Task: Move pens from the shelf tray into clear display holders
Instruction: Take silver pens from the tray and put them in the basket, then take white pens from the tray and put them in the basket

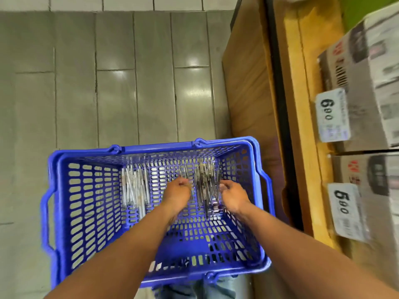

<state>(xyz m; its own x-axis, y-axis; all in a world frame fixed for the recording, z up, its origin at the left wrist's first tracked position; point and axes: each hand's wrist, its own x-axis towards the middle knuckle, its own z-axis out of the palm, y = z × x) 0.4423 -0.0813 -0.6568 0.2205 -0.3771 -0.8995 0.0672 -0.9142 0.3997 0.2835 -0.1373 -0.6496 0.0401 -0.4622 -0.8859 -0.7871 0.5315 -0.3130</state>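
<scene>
We looked down into a blue perforated plastic shopping basket (86, 212) on a grey tiled floor (108, 83). Both our hands reached inside — the left hand (176, 194) pinching a few slim pens (185, 173), the right hand (234, 196) curled beside a dark bundle of pens (205, 186), its grip unclear. A pale bundle of pens (133, 186) lay apart, leftward. We judged this a gathering step; next came lifting a handful towards holders — none visible.

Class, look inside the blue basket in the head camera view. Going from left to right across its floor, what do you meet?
White pens → left hand, closed on a few thin pens → dark pens → right hand → the blue basket right wall.
</scene>
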